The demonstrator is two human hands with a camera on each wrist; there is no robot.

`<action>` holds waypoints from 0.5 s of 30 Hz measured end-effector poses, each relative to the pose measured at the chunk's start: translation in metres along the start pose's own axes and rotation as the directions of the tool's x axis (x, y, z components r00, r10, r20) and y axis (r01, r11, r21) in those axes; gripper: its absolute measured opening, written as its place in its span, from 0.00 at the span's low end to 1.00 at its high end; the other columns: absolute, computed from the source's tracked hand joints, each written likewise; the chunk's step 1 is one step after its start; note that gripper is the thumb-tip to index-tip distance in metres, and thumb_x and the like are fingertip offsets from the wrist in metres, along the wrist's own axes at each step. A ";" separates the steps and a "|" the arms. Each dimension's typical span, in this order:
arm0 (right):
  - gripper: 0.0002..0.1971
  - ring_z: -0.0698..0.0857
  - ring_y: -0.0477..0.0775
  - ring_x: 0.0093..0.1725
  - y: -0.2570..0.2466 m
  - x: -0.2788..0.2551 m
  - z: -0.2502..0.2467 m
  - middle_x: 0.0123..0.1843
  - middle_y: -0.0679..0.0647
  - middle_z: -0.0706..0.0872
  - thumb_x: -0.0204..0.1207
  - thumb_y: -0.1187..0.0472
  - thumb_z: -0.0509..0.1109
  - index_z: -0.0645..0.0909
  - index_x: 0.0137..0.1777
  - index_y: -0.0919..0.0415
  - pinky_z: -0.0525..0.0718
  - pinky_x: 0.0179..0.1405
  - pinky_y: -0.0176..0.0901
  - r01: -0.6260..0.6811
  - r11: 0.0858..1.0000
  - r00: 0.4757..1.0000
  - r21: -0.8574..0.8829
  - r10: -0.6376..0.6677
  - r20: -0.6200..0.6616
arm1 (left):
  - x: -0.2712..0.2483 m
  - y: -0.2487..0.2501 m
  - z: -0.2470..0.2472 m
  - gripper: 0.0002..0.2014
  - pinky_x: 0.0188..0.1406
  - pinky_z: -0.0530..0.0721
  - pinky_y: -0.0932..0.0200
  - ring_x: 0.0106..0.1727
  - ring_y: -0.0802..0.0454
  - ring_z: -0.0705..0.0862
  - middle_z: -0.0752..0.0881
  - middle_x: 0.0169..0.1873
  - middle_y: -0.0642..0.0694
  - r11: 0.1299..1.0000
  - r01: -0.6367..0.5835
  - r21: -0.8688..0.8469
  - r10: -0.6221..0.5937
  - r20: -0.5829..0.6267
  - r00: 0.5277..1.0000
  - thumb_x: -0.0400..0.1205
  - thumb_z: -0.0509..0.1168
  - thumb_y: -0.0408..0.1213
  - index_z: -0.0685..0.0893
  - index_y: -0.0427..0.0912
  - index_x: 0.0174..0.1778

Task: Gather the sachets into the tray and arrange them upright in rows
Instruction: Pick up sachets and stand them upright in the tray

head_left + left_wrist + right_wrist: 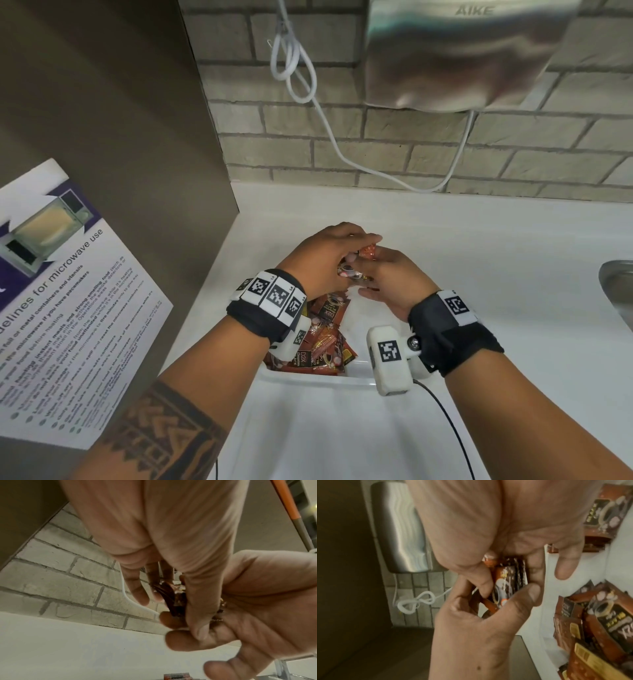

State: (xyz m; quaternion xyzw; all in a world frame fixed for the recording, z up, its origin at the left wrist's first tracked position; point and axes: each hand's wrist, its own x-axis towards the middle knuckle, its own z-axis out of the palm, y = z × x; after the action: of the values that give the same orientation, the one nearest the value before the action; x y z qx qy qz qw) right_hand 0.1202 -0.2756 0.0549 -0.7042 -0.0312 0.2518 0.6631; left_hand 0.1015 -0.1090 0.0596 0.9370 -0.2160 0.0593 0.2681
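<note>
Both hands meet above the far end of the white tray point(356, 376). My left hand point(356, 251) and right hand point(371, 274) together grip a small bundle of red-brown sachets point(358, 272), held on edge between fingers and thumbs. In the right wrist view the bundle point(506, 582) shows as a stack pinched by my right hand point(513, 577) from above and my left thumb point(522, 597) from below. In the left wrist view the bundle point(173, 601) sits between the left fingers point(137, 592) and thumb. Several loose sachets point(325, 335) lie jumbled in the tray's left part.
A steel hand dryer point(462, 54) hangs on the brick wall, with its white cable point(329, 130) looping down to the white counter point(479, 246). A sink edge point(616, 284) is at the right. A brown panel with a microwave poster point(68, 301) stands at the left.
</note>
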 end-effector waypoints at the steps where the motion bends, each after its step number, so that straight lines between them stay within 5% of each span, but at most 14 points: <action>1: 0.09 0.90 0.52 0.49 0.001 0.001 -0.002 0.51 0.52 0.93 0.78 0.52 0.75 0.87 0.55 0.53 0.82 0.48 0.45 0.034 0.997 0.999 -0.072 -0.036 -0.026 | 0.000 -0.002 0.000 0.39 0.68 0.81 0.52 0.67 0.52 0.80 0.78 0.71 0.49 1.000 0.001 -0.007 -0.001 -0.005 1.000 0.71 0.79 0.31 0.76 0.53 0.80; 4: 0.06 0.87 0.45 0.41 0.003 -0.001 -0.006 0.49 0.52 0.93 0.79 0.57 0.75 0.90 0.53 0.56 0.78 0.44 0.41 0.108 0.990 0.992 -0.094 -0.114 -0.057 | 0.002 0.001 0.000 0.44 0.70 0.80 0.53 0.68 0.54 0.79 0.77 0.70 0.50 0.998 0.010 -0.057 -0.011 -0.027 1.000 0.69 0.81 0.32 0.73 0.53 0.82; 6: 0.07 0.86 0.47 0.42 0.002 -0.003 -0.009 0.49 0.53 0.93 0.80 0.60 0.74 0.90 0.55 0.57 0.77 0.42 0.41 0.105 0.993 0.993 -0.047 -0.107 -0.051 | 0.004 0.005 -0.004 0.55 0.70 0.80 0.59 0.68 0.58 0.78 0.74 0.71 0.53 0.973 0.125 -0.196 -0.132 -0.023 0.991 0.66 0.85 0.38 0.61 0.57 0.87; 8: 0.09 0.82 0.55 0.43 -0.001 -0.006 -0.012 0.48 0.54 0.92 0.78 0.61 0.74 0.90 0.56 0.57 0.74 0.38 0.42 0.090 0.995 0.995 -0.030 -0.091 -0.030 | 0.006 0.006 -0.007 0.67 0.71 0.79 0.61 0.71 0.60 0.76 0.70 0.77 0.57 0.829 0.294 -0.475 -0.317 0.033 0.948 0.62 0.87 0.48 0.45 0.59 0.89; 9: 0.10 0.78 0.57 0.43 -0.002 -0.007 -0.014 0.47 0.57 0.91 0.77 0.61 0.74 0.90 0.56 0.57 0.71 0.35 0.41 0.089 0.996 0.996 -0.021 -0.089 -0.019 | 0.006 0.008 -0.008 0.69 0.73 0.79 0.55 0.73 0.58 0.77 0.71 0.78 0.56 0.683 0.355 -0.638 -0.390 0.093 0.916 0.62 0.86 0.51 0.41 0.59 0.88; 12: 0.14 0.79 0.56 0.48 -0.006 -0.011 -0.014 0.56 0.62 0.91 0.76 0.55 0.73 0.89 0.61 0.54 0.75 0.38 0.43 0.123 0.992 0.991 -0.014 -0.122 0.046 | 0.003 0.016 -0.005 0.49 0.66 0.84 0.36 0.70 0.44 0.83 0.85 0.68 0.44 0.131 0.386 -0.913 -0.384 0.312 0.869 0.76 0.79 0.40 0.56 0.48 0.88; 13: 0.15 0.84 0.54 0.54 -0.007 -0.012 -0.013 0.58 0.60 0.91 0.76 0.54 0.73 0.88 0.62 0.53 0.81 0.45 0.47 0.141 0.990 0.988 0.003 -0.141 0.062 | 0.002 0.022 -0.005 0.36 0.61 0.86 0.36 0.68 0.41 0.84 0.86 0.65 0.40 0.064 0.374 -0.925 -0.329 0.335 0.883 0.81 0.74 0.36 0.66 0.42 0.84; 15: 0.13 0.88 0.55 0.62 -0.007 -0.014 -0.013 0.59 0.57 0.91 0.79 0.58 0.73 0.87 0.63 0.55 0.85 0.63 0.59 0.180 0.984 0.981 0.009 -0.181 0.065 | 0.001 0.029 -0.004 0.21 0.58 0.88 0.38 0.67 0.39 0.84 0.84 0.69 0.36 0.065 0.347 -0.936 -0.245 0.322 0.915 0.87 0.64 0.31 0.77 0.38 0.78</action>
State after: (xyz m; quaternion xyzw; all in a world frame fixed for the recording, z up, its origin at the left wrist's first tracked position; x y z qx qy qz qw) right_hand 0.1148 -0.2923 0.0656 -0.6886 -0.1163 0.2138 0.6830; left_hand 0.0902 -0.1296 0.0767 0.5539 -0.0163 -0.1886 0.8108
